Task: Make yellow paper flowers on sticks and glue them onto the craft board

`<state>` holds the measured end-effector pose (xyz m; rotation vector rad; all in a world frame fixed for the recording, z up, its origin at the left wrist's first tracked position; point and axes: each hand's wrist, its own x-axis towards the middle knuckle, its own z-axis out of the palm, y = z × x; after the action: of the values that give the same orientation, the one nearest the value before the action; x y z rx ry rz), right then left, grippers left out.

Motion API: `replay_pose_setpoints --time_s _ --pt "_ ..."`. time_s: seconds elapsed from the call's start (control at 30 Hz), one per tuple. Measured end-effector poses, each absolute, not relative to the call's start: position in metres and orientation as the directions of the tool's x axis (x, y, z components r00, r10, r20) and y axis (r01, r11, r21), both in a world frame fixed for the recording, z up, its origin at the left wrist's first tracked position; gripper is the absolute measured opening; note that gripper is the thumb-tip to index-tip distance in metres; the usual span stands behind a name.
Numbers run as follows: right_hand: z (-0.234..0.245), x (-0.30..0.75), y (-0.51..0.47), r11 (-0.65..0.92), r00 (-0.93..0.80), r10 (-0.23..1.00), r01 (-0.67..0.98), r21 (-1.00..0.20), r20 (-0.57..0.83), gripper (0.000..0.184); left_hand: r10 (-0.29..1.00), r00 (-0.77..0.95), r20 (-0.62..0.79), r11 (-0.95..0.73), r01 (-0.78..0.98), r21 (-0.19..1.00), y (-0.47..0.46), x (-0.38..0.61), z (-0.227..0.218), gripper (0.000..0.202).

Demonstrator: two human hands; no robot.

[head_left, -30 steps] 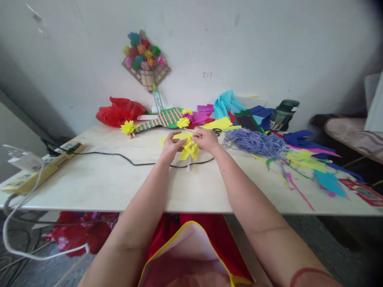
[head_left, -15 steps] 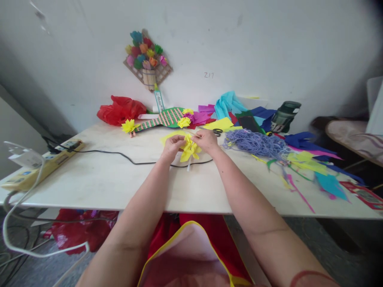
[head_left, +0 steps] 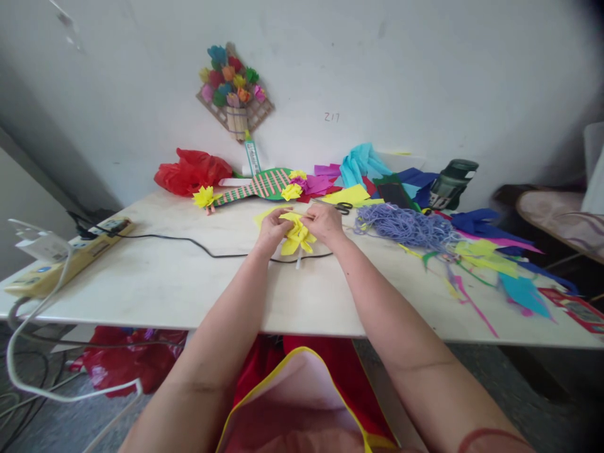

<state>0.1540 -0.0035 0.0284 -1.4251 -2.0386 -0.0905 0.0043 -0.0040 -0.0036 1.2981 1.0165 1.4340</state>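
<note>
A yellow paper flower [head_left: 298, 238] with ruffled petals is between my two hands, over the middle of the white table [head_left: 165, 289]. My left hand [head_left: 275, 228] pinches its left side, fingers closed. From the right, my right hand [head_left: 324, 222] has its fingers pressed together at the flower's upper right petals. A short whitish stick [head_left: 299, 258] pokes out below the flower. Behind my left hand lies a flat yellow sheet [head_left: 261, 216]. Just past my right hand rest scissors [head_left: 340, 206] with dark handles.
Behind the hands lies a green guitar-shaped craft [head_left: 271, 184] with yellow flowers. Purple string [head_left: 408, 228] and coloured paper scraps [head_left: 488, 257] spread to the right, near a dark bottle [head_left: 453, 184]. A black cable [head_left: 189, 239] runs from the power strip [head_left: 70, 258] under the hands.
Both hands stay at the flower with only small finger shifts; the right hand's fingers sit slightly lower on the petals. The view has tilted a little.
</note>
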Motion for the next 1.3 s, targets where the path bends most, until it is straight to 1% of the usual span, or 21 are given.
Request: replay_pose_setpoints --time_s 0.17,0.3,0.53,0.73,0.83,0.93,1.03,1.2,1.3 --pt "0.029 0.153 -0.005 0.416 -0.221 0.821 0.863 -0.287 0.527 0.02 0.967 -0.023 0.253 -0.254 -0.093 0.963 -0.005 0.004 -0.002 0.04" --pt "0.029 0.153 -0.006 0.442 -0.239 0.812 0.847 -0.294 0.533 0.019 0.975 -0.038 0.218 -0.22 -0.076 0.973 -0.002 0.003 -0.004 0.031" --pt "0.027 0.153 -0.004 0.496 -0.265 0.798 0.799 -0.34 0.541 0.019 0.984 -0.041 0.172 -0.174 -0.062 0.983 0.001 0.002 -0.006 0.029" --pt "0.025 0.156 0.002 0.502 -0.219 0.816 0.728 -0.467 0.535 0.016 0.989 -0.019 0.147 -0.148 -0.051 0.988 0.0 0.001 -0.005 0.025" --pt "0.025 0.156 0.003 0.481 -0.182 0.834 0.701 -0.527 0.52 0.015 0.991 0.022 0.129 -0.126 -0.098 0.987 0.003 0.0 -0.007 0.021" --pt "0.026 0.156 0.005 0.462 -0.158 0.854 0.667 -0.585 0.495 0.013 0.994 0.064 0.091 -0.079 -0.166 0.983 0.004 -0.001 -0.008 0.022" --pt "0.025 0.156 0.006 0.434 -0.14 0.876 0.646 -0.628 0.461 0.012 0.992 0.098 0.081 -0.064 -0.166 0.984 0.003 -0.001 -0.007 0.023" --pt "0.025 0.155 0.005 0.402 -0.133 0.893 0.662 -0.632 0.429 0.012 0.991 0.103 0.083 -0.071 -0.12 0.99 0.0 0.0 -0.007 0.021" --pt "0.029 0.155 0.001 0.375 -0.135 0.903 0.71 -0.596 0.408 0.013 0.992 0.093 0.087 -0.075 -0.129 0.989 0.002 0.0 -0.008 0.02"
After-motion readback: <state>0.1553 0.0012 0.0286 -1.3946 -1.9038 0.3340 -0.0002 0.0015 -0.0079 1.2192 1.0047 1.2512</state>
